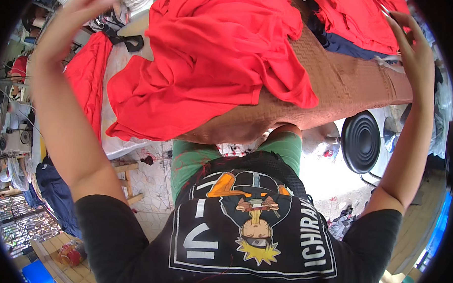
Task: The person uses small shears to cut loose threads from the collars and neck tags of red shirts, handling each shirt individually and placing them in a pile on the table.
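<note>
Black printed shirt (pixel 242 238) below, both hands raised open-fingered, left hand (pixel 78 11) at eleven o'clock, right hand (pixel 412 46) at one; lowering evenly onto the red cloth (pixel 215 55) on the desk (pixel 340 80) should flatten it best.

Both hands raised over red cloth (pixel 210 60), table (pixel 340 80).

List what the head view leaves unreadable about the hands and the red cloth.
- Left hand: fingertips blurred at the top rim; contact unclear.
- Right hand: a thin thing at its fingers, too small to identify.
- Red cloth: crumpled, kind unclear.
- Table: near edge hidden by the torso.
</note>
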The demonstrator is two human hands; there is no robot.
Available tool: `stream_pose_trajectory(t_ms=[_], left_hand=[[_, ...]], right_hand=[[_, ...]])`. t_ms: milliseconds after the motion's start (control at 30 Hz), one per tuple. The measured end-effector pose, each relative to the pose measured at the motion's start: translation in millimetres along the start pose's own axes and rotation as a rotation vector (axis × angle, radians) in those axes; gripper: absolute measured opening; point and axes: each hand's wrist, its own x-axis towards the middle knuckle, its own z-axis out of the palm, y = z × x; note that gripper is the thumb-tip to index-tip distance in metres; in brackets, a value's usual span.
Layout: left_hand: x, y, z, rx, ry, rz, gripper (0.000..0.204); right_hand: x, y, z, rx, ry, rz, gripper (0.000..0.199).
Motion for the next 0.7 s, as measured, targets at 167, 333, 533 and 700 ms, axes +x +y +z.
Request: stream_pose_trajectory(t_ms=[167,333,533,700], left_hand=[[-57,142,16,-0.263,-0.481,0.819,0.047],[-66,178,72,-0.360,-0.823,0.953,0.041],[-30,162,102,-0.509,-0.953,0.740,0.033],[51,75,234,0.198,0.041,0.078,0.052]], right_hand=[[-56,33,55,0.558,0.185,0.135,0.026],[-73,2,115,0.603,-0.010,0.239,0.025],[-86,-8,116,0.720,-0.243,0.351,0.034],[-120,-13,105,0.377,-0.662,0.179,0.037]])
